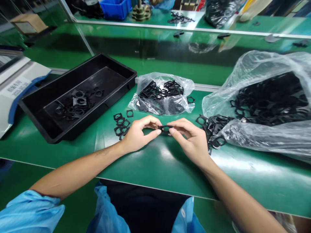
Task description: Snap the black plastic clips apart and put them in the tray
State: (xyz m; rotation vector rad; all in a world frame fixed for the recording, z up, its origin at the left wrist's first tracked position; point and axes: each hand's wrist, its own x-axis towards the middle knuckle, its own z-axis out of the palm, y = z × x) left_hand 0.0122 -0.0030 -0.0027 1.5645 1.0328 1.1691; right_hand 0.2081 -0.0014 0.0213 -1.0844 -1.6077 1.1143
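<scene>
Between my two hands is a small black plastic frame [165, 126] with a round hole, held just above the green table. My left hand [142, 133] pinches its left end between thumb and fingers. At its right end, my right hand [188, 136] grips it the same way. Several similar loose black frames [120, 122] lie left of my left hand. Beside my right hand is a heap of black plastic parts [215, 126], spilling from a large clear bag [262, 142]. Whether the held piece is one part or two pressed together, I cannot tell.
A black tray [119, 94] with several parts in it stands at the left. Behind my hands sits a smaller clear bag [167, 105] of black parts. A white and blue machine [21, 87] is at the far left. Past the clear partition stands a blue bin [115, 10].
</scene>
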